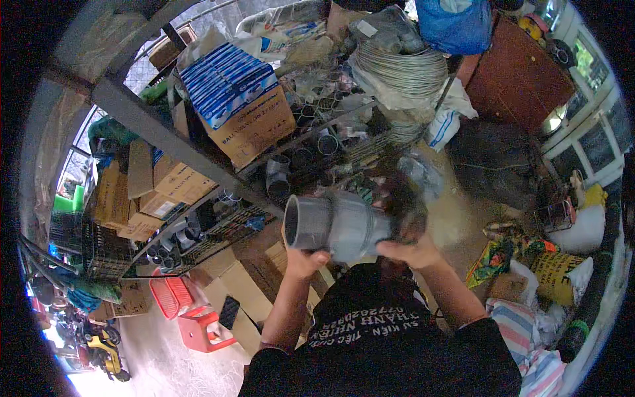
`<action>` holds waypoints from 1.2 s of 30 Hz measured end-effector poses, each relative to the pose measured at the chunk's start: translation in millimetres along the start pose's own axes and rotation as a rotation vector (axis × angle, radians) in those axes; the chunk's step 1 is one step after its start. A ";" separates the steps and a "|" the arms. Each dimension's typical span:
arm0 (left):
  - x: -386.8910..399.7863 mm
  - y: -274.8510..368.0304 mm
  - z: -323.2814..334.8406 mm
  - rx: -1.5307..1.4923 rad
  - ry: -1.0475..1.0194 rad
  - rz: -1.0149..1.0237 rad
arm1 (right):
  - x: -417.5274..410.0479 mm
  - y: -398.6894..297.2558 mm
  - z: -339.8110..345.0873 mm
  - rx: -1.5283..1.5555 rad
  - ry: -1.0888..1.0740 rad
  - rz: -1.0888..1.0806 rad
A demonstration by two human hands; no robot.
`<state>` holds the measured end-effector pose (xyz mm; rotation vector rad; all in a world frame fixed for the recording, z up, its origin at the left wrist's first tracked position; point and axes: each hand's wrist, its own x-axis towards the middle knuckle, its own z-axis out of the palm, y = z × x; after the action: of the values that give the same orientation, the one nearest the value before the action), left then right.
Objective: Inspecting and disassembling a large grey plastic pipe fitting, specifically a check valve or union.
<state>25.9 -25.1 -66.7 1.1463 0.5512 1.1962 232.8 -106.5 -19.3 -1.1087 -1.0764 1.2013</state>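
My left hand (306, 259) supports the wide, open end of a large grey plastic pipe fitting (349, 228) from below. At the fitting's narrower end, my right hand (412, 248) is closed around it, somewhat blurred. Something dark beside that end is too blurred to name. The fitting lies roughly level across my chest, its round mouth facing left. Just beyond it, a grey pipe fitting (278, 173) and other pipe parts rest on a metal shelf rack.
Cartons of ball valves (255, 126) stand on the rack, near coiled wire (404, 72). A slanting metal post (163, 134) crosses at left. Below are a red plastic stool (198, 330), red baskets (171, 295) and flattened cardboard (238, 293). Filled bags (555, 278) lie at right.
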 end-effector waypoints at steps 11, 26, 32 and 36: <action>2.7 15.1 20.8 -0.280 0.264 -0.401 | 5.9 5.6 1.6 -1.045 -0.057 -0.979; 0.4 -18.9 -1.9 -0.400 0.110 -0.288 | 9.3 2.1 12.8 -0.891 0.002 -0.635; 14.2 -24.3 9.7 -0.433 0.216 -0.360 | 20.1 5.1 -13.0 -1.150 -0.141 -0.924; 17.9 -30.1 11.1 -0.294 0.268 -0.419 | 23.1 26.7 -26.4 -0.646 -0.027 -0.643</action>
<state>54.1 -11.2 -85.8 0.5854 0.7490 1.0256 256.7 -84.0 -48.7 -1.0796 -1.7403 0.3559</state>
